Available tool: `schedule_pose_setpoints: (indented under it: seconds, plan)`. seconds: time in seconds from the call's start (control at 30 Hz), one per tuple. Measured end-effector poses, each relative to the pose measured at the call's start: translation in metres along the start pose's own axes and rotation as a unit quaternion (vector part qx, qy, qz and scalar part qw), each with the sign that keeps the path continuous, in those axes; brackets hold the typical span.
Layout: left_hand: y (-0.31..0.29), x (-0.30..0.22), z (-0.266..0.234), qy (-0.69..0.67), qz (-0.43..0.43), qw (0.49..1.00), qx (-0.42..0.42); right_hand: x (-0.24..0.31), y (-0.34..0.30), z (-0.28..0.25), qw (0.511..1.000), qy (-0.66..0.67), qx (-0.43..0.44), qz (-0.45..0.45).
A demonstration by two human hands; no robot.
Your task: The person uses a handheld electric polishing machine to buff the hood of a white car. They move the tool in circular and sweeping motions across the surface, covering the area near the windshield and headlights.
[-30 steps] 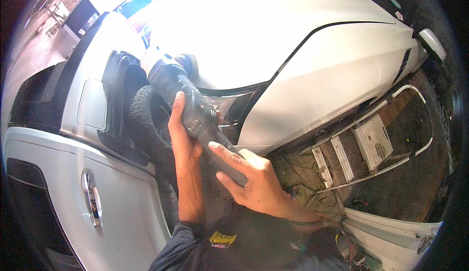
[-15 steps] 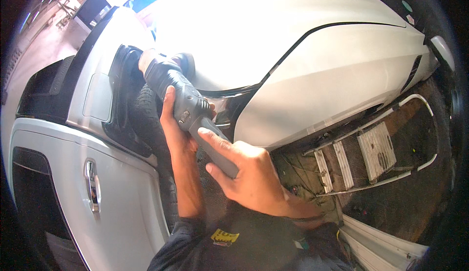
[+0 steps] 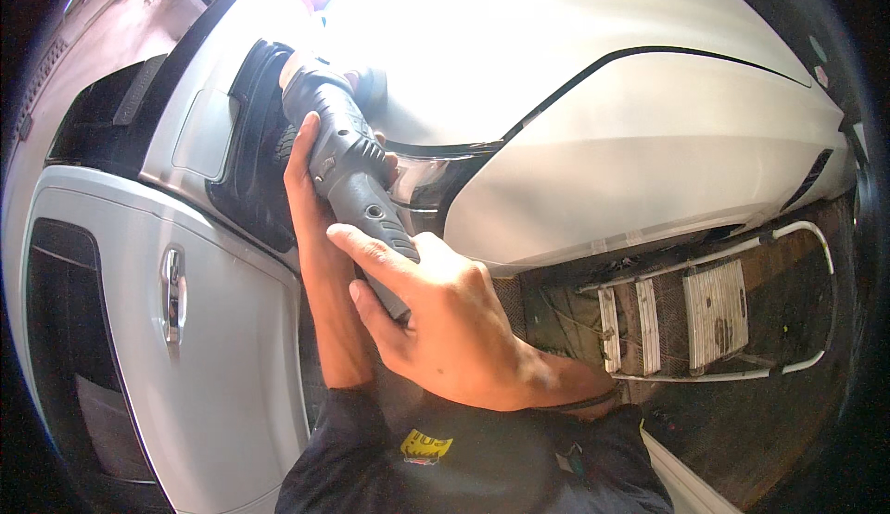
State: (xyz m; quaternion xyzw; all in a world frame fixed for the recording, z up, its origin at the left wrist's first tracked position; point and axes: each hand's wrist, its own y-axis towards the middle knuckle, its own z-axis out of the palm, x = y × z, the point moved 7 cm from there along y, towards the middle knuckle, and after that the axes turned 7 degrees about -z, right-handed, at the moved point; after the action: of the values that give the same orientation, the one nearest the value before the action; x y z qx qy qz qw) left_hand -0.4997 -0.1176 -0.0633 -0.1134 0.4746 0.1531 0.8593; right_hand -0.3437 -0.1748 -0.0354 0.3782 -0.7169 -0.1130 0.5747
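Note:
A dark grey power polisher (image 3: 350,166) slants away from me, its round pad (image 3: 372,88) against the white car body panel (image 3: 440,111) near the headlight (image 3: 425,180). My left hand (image 3: 304,157) is wrapped around the tool's body from below; the thumb lies along its left side and fingertips show on its right. My right hand (image 3: 454,319) grips the rear handle, with the index finger stretched along it and the thumb below. The panel beyond the pad is washed out by glare.
A second white vehicle with a chrome door handle (image 3: 173,296) stands close on the left. On the right, a metal step ladder (image 3: 718,315) lies beside the car's bumper (image 3: 565,199). The black wheel arch (image 3: 246,185) is near my left hand.
The polisher's rear handle has swung left together with my right hand, and the tool has turned slightly. The view has tilted a little. Both hands keep their grip.

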Motion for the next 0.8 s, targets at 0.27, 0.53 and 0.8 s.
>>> schedule_pose_setpoints:
  seconds: [0.27, 0.53, 0.8]
  plan:
    - [0.004, 0.023, 0.02, -0.015, -0.104, 0.994, -0.022, 0.008, -0.024, -0.043, 1.0, -0.025, -0.013, -0.005]
    - [-0.028, 0.054, 0.059, -0.022, -0.066, 0.997, -0.023, 0.011, -0.054, -0.107, 0.999, -0.026, -0.021, -0.01]
    - [-0.074, 0.103, 0.103, -0.069, -0.039, 0.997, 0.002, 0.001, -0.099, -0.174, 0.998, -0.057, 0.015, 0.028]
